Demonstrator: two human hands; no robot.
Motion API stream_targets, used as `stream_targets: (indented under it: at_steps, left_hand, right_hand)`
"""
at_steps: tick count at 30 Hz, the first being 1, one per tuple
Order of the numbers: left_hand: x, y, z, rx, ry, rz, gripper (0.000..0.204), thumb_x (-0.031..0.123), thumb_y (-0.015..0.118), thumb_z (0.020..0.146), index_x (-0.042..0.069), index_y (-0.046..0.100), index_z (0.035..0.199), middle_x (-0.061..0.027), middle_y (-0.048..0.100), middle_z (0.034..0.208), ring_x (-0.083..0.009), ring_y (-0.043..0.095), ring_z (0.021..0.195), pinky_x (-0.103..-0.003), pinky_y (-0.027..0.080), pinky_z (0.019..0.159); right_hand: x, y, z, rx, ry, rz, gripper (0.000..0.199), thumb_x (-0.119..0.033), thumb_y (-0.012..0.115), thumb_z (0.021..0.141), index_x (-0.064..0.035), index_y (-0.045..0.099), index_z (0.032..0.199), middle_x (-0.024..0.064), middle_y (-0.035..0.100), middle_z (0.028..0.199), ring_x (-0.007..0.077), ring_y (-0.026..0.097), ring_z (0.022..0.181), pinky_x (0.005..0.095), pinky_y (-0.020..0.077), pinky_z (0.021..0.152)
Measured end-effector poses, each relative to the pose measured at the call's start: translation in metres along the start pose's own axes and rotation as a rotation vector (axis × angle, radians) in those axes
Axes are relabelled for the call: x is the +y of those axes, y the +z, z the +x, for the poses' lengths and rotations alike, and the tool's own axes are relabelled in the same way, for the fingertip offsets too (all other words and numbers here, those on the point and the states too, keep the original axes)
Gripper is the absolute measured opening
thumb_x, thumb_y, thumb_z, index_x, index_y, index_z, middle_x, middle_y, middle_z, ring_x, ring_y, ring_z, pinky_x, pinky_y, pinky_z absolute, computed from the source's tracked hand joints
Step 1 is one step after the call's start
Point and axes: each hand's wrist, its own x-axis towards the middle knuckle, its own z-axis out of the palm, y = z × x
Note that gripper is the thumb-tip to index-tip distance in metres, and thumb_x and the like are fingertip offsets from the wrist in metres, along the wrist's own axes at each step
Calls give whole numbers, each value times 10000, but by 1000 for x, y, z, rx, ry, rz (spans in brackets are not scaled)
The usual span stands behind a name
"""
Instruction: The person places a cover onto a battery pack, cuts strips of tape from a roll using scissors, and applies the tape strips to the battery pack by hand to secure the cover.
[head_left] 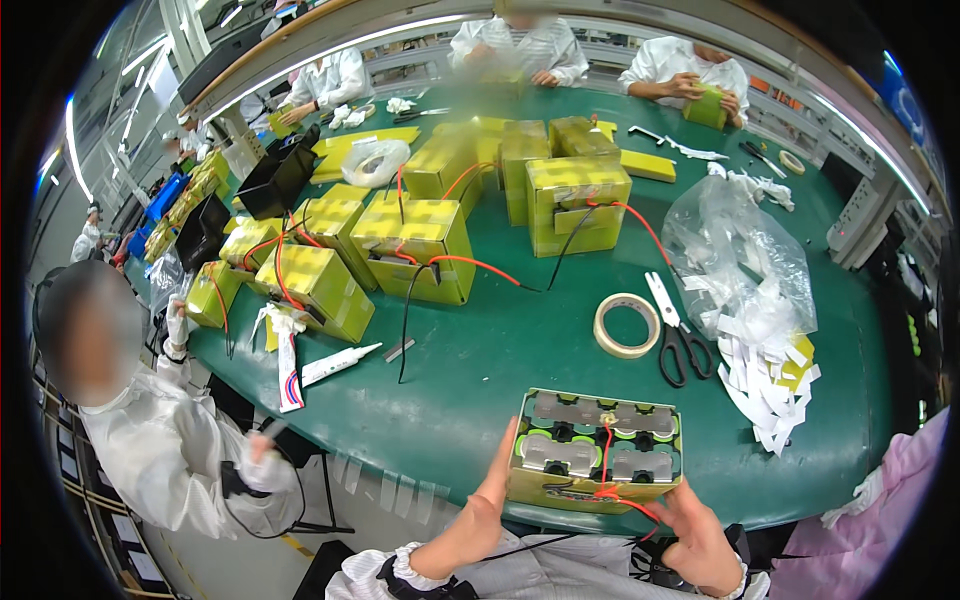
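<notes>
An open-topped battery pack (pixel 572 494) stands at the table's near edge, its sides wrapped in yellow-green board. On its exposed top are grey metal strips, black cell holders and a red wire running down the middle. My left hand (pixel 477 522) presses along the pack's left side. My right hand (pixel 700 540) grips its lower right corner, beside the red wires; some of its fingers are hidden. Between them the pack is held from both sides. Beyond it lie a roll of cream tape (pixel 600 330) and black-handled scissors (pixel 684 350) with pale blades.
Several yellow-wrapped battery packs (pixel 330 290) with red and black leads fill the green table (pixel 480 360). White paper strips (pixel 760 390) and a clear plastic bag (pixel 740 250) lie right. Glue tubes (pixel 340 364) lie left. A co-worker (pixel 170 440) sits left; others work across.
</notes>
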Motion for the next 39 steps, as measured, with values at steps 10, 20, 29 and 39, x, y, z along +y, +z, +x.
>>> stream_targets:
  at_steps: [10,20,29,39]
  left_hand:
    - [-29,-14,29,102,138,-40,1071,801,128,681,0,-26,1375,-129,68,1435,-234,87,1315,-353,62,1057]
    - [11,-19,7,415,170,16,576,339,334,928,21,137,1366,-153,315,1328,-227,308,1228,-334,229,1014]
    - [69,-61,-95,794,374,-63,295,89,467,891,-16,409,1161,-44,504,755,-105,479,725,-222,384,693]
    - [163,-68,-136,594,612,162,251,104,479,887,-1,421,1108,-24,467,732,-97,438,687,-222,362,649]
  right_hand:
    - [31,-12,41,-83,-283,-254,1081,-413,687,710,64,-43,1348,229,205,1386,270,267,1273,334,225,1024]
    - [6,-27,27,-86,-108,-174,891,-482,551,798,-27,56,1382,172,203,1409,293,288,1267,384,282,993]
    - [-49,-47,-33,-60,-76,-401,653,-282,528,842,-4,230,1353,185,397,1291,270,417,1162,356,304,964]
    - [-66,11,-53,-334,-165,-615,870,-403,615,751,-4,150,1368,191,340,1339,281,410,1191,350,337,948]
